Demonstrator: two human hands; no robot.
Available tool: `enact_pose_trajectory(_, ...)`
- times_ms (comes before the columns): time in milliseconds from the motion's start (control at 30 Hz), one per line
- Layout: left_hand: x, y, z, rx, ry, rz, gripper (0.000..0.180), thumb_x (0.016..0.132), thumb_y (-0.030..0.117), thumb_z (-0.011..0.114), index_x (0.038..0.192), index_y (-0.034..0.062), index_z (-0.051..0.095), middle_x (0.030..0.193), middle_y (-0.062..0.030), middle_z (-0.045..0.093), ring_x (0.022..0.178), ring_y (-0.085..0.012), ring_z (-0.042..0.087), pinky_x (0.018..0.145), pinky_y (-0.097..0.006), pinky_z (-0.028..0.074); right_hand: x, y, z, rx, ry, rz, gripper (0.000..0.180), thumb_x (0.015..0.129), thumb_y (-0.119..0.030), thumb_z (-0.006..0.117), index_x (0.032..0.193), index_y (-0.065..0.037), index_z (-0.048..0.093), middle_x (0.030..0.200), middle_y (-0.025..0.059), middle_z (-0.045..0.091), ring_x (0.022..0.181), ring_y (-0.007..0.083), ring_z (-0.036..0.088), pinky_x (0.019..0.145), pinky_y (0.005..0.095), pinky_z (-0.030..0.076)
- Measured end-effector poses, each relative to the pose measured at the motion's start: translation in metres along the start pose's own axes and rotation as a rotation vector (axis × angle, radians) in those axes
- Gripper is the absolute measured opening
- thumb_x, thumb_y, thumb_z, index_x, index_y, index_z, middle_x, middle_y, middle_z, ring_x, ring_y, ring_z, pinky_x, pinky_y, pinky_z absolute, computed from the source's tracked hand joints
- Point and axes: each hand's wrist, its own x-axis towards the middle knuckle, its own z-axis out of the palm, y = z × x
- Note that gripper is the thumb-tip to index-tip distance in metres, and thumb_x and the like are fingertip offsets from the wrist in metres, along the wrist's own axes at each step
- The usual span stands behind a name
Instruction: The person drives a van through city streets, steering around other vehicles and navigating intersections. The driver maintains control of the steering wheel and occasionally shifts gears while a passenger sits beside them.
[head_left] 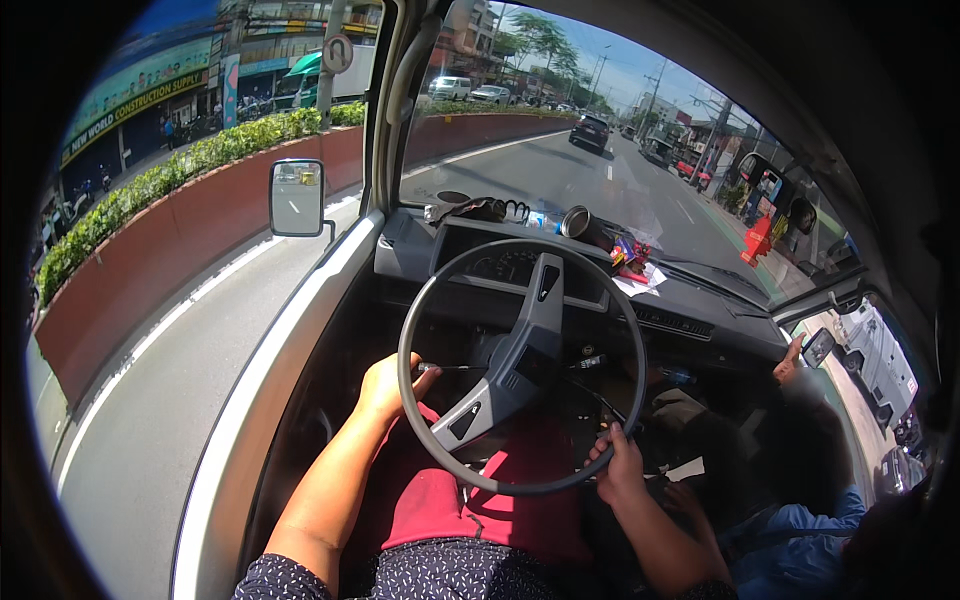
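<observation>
The grey steering wheel (pixel 536 317) stands in front of me, its spoke slanting from upper right to lower left. My left hand (pixel 388 390) reaches behind the left side of the rim, fingers closed at the tip of a thin control stalk (pixel 455 368). The rim crosses in front of this hand and partly hides its grip. Lower down on the right, my right hand (pixel 622 468) is wrapped round the rim. Beyond the wheel sits the instrument cluster (pixel 508 266), partly covered by the spoke.
A metal cup (pixel 575 221), papers (pixel 642 280) and small packets lie on the dashboard. A passenger's hand (pixel 790 366) rests near the right window. Ahead on the road is a dark car (pixel 590 133). A red-brown median wall (pixel 190 235) with hedges runs along the left, beyond the side mirror (pixel 297 198).
</observation>
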Motion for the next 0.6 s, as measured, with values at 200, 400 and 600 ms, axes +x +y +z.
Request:
enact_pose_trajectory(200,-0.001,0.000,-0.007,-0.059,-0.021,0.018,0.044,0.091,0.049,0.072,0.087,0.0053,0.068,0.081,-0.0162,0.069,0.081,-0.0371,0.070,0.072,-0.045,0.055,-0.009,0.005,0.010,0.019,0.032,-0.064,0.028,0.107,-0.039,0.056,0.091,-0.019,0.046,0.075,-0.0035,0.047,0.066,0.0126,0.048,0.065,0.0360,0.044)
enact_pose_trajectory(400,0.003,-0.011,0.004,-0.091,0.089,0.150,0.051,0.089,0.056,0.073,0.090,0.0048,0.069,0.070,-0.0140,0.062,0.068,-0.0332,0.067,0.063,-0.042,0.051,-0.010,0.001,0.014,0.015,0.072,-0.050,0.024,0.108,-0.037,0.055,0.100,-0.016,0.045,0.076,-0.0030,0.047,0.065,0.0120,0.048,0.064,0.0349,0.046)
enact_pose_trajectory(600,0.016,-0.022,0.009,-0.086,-0.030,0.037,0.046,0.091,0.048,0.072,0.079,0.0054,0.061,0.075,-0.0164,0.064,0.076,-0.0380,0.068,0.068,-0.046,0.052,-0.011,0.010,0.021,0.004,0.067,-0.053,0.020,0.107,-0.031,0.058,0.110,-0.014,0.048,0.077,-0.0005,0.050,0.066,0.0131,0.051,0.065,0.0347,0.047)
